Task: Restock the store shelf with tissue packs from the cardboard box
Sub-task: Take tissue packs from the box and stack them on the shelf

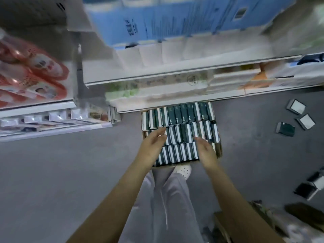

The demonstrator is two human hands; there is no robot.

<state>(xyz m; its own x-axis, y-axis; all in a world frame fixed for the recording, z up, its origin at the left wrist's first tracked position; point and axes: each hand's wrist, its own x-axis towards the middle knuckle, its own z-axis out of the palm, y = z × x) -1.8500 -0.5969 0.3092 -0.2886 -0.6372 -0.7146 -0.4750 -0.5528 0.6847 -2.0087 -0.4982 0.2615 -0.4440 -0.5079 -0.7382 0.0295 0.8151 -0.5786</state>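
cardboard box (218,151) holds tissue packs (182,120)

Dark green tissue packs (180,130) are striped white – the floor (70,172) is seen plain grey, packaging upper left (31,71) red.

Grey floor (52,172); red packages (31,71) stacked upper left; blue-printed bundles (157,20) up top, white paper rolls (168,51) just below them; orange-and-white packs (254,78) to the right; white perforated clog (183,171) above pale grey trousers (166,199); small pouches (52,116) lower left, blurred.
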